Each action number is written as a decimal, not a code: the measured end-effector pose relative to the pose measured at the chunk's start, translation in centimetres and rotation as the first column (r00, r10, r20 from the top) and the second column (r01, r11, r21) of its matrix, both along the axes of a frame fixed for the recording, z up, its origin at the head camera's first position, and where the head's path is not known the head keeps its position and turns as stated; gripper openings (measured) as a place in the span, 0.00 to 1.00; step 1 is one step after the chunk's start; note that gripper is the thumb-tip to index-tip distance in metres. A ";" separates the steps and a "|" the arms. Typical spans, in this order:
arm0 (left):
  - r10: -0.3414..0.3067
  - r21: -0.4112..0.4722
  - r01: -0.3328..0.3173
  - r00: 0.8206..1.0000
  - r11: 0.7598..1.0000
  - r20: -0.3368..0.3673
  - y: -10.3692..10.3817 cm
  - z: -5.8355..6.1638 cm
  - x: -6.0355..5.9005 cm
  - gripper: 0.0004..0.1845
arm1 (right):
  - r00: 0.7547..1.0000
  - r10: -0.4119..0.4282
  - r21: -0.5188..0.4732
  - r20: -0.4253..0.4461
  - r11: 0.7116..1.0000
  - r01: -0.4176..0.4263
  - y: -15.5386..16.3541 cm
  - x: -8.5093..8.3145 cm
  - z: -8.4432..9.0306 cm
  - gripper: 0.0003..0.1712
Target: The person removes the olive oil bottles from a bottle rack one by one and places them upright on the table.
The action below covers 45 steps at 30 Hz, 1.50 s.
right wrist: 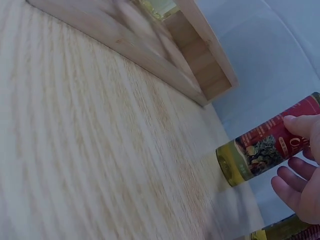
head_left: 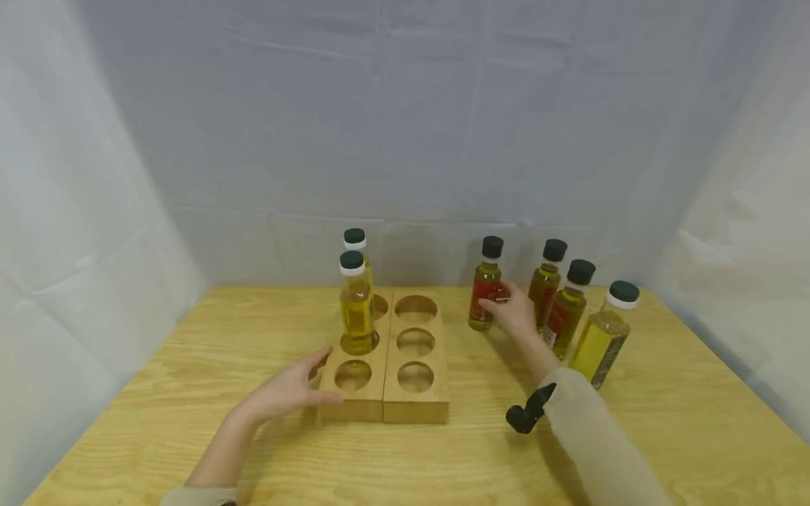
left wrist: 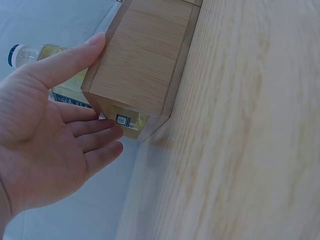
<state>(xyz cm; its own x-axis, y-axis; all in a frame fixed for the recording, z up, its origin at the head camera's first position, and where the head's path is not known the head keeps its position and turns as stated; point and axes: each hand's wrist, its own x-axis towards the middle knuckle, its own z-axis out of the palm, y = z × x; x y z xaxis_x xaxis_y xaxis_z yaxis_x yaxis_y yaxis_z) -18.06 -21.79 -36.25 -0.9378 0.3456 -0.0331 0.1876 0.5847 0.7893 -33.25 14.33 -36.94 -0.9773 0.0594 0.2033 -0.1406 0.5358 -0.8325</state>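
A wooden rack (head_left: 415,412) with two rows of round holes stands mid-table. My left hand (head_left: 285,391) is at its near left corner, fingers loosely extended; in the left wrist view the thumb (left wrist: 77,57) lies at the rack's edge. Two pale-yellow oil bottles with dark green caps stand in the left row: one in the middle hole (head_left: 357,316), another behind it (head_left: 355,237), partly hidden. Right of the rack, my right hand (head_left: 515,315) grips a red-labelled oil bottle (head_left: 484,284) by its label, upright. Whether its base touches the table cannot be told.
Two more dark-capped bottles with red labels, one farther back (head_left: 545,281) and one nearer (head_left: 566,316), stand right of my right hand. A yellow oil bottle (head_left: 598,344) stands nearest on that side. White sheeting (head_left: 430,140) hangs behind the wooden table (head_left: 190,393).
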 end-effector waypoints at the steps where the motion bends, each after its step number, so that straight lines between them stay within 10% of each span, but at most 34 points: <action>1: 0.001 0.000 -0.001 1.000 1.000 0.002 0.0 0.0 0.0 0.53 | 1.000 0.001 -0.005 0.001 1.000 -0.001 0.2 0.1 0.0 0.34; 14: 0.003 0.002 -0.003 1.000 1.000 0.005 0.1 0.2 0.0 0.53 | 0.999 0.005 -0.072 -0.053 0.997 -0.009 0.6 2.4 1.9 0.25; 45: -0.001 -0.004 0.001 1.000 1.000 -0.019 0.0 0.0 0.0 0.53 | 0.907 0.413 -0.164 -0.082 0.892 -0.421 -10.8 5.4 6.7 0.32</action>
<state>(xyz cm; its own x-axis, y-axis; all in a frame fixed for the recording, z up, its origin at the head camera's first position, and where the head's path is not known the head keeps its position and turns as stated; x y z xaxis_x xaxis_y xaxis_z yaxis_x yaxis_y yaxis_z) -18.09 -21.81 -36.26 -0.9378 0.3468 -0.0167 0.2033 0.5876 0.7832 -27.84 3.52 -30.23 -0.9103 -0.3133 0.2705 -0.3578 0.2670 -0.8948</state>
